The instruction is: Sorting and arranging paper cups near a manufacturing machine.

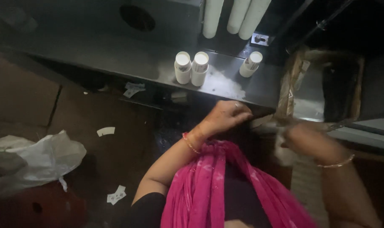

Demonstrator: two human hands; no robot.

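Here, left to right:

Plastic bag (40, 160): white, crumpled, on the floor at far left; paper scraps (105, 131) lie scattered near it.

Shelf (116, 55): dark, dusty, running across the upper frame.

Cups (192, 67): two small white cylinders upright and touching on the shelf; a third cup (251, 63) tilted, apart to their right. Tall white tubes (236, 17) stand behind.

Left hand (227, 115): at the shelf's front edge, fingers (242, 110) curled down and pressed on the edge, seemingly pinching the near end of a thin pale strip (263, 120). A bangle (191, 143) sits at the wrist.

Strip: runs rightward along the shelf edge between the two hands.

Right hand (308, 141): blurred by motion, just below the strip's far end; whether its fingers are closed cannot be told.

Box (322, 86): open, brown-edged, dark inside, just above the right hand.

Scarf (217, 185): pink, hanging in the foreground.

Step in hand, as judged: the strip is being drawn or stretched between the hands. The next move likely calls for a firm left-hand pinch while the right hand steadies.
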